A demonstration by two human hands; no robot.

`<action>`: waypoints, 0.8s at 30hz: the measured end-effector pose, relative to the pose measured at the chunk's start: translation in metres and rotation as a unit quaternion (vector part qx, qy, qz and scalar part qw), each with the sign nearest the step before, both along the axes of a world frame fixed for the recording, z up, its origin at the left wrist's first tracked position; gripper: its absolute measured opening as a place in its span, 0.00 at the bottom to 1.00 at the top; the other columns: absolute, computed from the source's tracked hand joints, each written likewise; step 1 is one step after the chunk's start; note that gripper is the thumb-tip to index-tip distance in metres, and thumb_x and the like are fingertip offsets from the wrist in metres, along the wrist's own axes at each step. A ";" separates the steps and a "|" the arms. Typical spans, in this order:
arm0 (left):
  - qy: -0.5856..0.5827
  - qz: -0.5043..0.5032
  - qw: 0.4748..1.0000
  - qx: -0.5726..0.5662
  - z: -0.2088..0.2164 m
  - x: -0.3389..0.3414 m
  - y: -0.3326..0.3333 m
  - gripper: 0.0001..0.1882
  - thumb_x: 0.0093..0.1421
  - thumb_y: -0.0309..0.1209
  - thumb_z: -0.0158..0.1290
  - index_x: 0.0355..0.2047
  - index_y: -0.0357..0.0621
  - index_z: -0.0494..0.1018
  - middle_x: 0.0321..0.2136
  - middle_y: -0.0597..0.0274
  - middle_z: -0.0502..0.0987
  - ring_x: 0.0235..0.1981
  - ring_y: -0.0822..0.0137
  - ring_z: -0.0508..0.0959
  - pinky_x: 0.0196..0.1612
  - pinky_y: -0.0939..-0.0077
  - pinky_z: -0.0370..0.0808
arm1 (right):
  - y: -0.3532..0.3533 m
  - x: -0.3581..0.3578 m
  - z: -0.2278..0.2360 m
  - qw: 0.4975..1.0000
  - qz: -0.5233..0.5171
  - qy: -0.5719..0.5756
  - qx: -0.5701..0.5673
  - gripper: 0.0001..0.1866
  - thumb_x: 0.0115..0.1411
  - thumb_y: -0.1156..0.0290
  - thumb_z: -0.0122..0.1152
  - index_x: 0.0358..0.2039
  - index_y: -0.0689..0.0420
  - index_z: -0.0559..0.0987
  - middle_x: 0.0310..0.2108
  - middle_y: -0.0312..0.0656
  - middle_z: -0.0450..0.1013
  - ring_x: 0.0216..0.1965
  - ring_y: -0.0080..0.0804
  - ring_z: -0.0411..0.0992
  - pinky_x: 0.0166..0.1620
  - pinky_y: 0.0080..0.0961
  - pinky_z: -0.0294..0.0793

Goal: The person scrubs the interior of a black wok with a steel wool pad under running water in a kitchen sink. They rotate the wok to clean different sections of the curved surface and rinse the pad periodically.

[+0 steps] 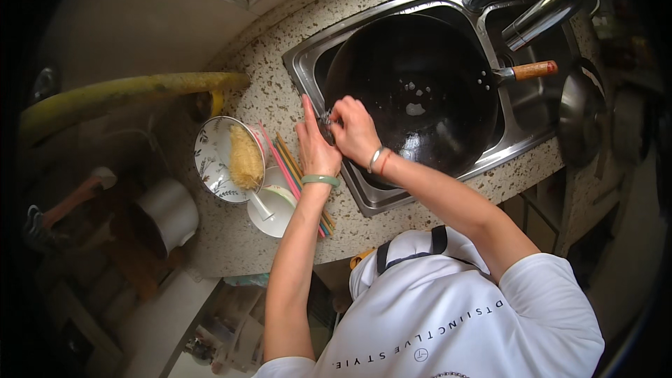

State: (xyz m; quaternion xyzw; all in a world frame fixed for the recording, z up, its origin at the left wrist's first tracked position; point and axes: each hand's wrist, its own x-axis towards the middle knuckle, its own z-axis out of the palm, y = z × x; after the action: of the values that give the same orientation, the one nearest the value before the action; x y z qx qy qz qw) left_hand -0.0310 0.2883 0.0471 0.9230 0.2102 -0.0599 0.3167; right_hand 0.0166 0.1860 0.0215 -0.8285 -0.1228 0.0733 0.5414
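Observation:
A large black wok [448, 91] sits in the steel sink [308, 73], with water drops and a small puddle inside. Its wooden handle [535, 70] points right. At the wok's left edge my two hands meet. My left hand [318, 147] has its fingers stretched out along the sink rim, a green bangle on the wrist. My right hand [355, 129] is closed, fingers bent and pinched on a small shiny grey thing [324, 119] against the left hand. Its kind is mostly hidden by the fingers.
Left of my hands are several coloured chopsticks [283, 161], a patterned bowl [213, 147] holding a tan loofah-like brush [245, 157], and a white bowl [264, 224]. A chrome faucet [546, 17] overhangs the sink's right basin. A yellow-green pole-like thing [133, 94] juts in from the left.

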 end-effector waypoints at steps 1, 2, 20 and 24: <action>0.021 0.007 1.000 -0.005 0.001 -0.002 -0.002 0.62 0.47 0.25 0.68 0.74 0.61 0.39 0.45 0.44 0.68 0.44 0.42 0.74 0.48 0.57 0.74 | 0.000 0.000 -0.001 1.000 -0.006 0.002 0.006 0.08 0.46 0.82 0.61 0.26 0.58 0.72 0.31 0.46 0.68 0.37 0.49 0.68 0.39 0.41 0.70; 0.006 0.001 1.000 -0.002 0.002 -0.001 -0.004 0.62 0.46 0.25 0.68 0.74 0.58 0.40 0.42 0.46 0.68 0.41 0.47 0.74 0.47 0.59 0.73 | 0.001 0.002 -0.002 1.000 -0.012 0.003 0.012 0.08 0.47 0.82 0.61 0.26 0.58 0.72 0.31 0.46 0.68 0.37 0.49 0.68 0.39 0.41 0.70; 0.008 -0.009 1.000 0.003 0.004 -0.002 0.000 0.61 0.47 0.26 0.68 0.74 0.59 0.40 0.45 0.44 0.68 0.43 0.43 0.74 0.48 0.57 0.74 | 0.013 0.025 -0.009 0.997 -0.078 0.003 0.014 0.11 0.47 0.78 0.67 0.25 0.61 0.71 0.28 0.47 0.68 0.34 0.49 0.70 0.36 0.39 0.70; 0.004 -0.006 1.000 -0.006 0.007 -0.004 -0.007 0.64 0.44 0.25 0.70 0.74 0.59 0.40 0.45 0.44 0.68 0.44 0.43 0.74 0.49 0.58 0.74 | 0.007 0.016 -0.006 0.997 -0.064 0.005 0.033 0.11 0.47 0.77 0.67 0.24 0.60 0.71 0.28 0.47 0.68 0.34 0.49 0.69 0.37 0.39 0.69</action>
State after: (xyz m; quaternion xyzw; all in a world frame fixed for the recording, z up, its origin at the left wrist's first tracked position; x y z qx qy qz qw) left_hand -0.0349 0.2812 0.0541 0.9219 0.2058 -0.0669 0.3212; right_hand 0.0324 0.1935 0.0160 -0.8161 -0.0693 0.0388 0.5724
